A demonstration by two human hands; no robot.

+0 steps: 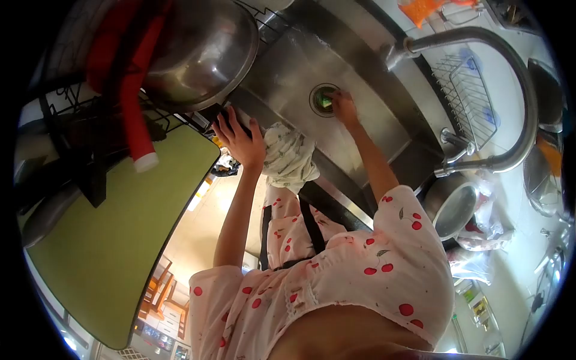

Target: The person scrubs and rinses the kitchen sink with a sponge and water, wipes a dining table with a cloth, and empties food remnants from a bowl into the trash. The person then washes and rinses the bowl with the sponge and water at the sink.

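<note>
My right hand [344, 108] reaches down into the steel sink [282, 72], its fingers closed at the round drain [314, 107]. At the fingertips is a small bright green thing [326, 99], whose kind I cannot make out. My left hand [239, 139] lies with fingers spread on the dark edge at the sink's left front corner, holding nothing. Beside it, a pale patterned cloth [289, 155] hangs over the front edge of the sink.
A large steel bowl [201, 54] stands on a black wire rack at left, near a red object with a white tip [138, 129]. Below extends a green board-like surface [114, 240]. At right are a curved faucet [522, 90], a wire rack [465, 99] and a pot [453, 210].
</note>
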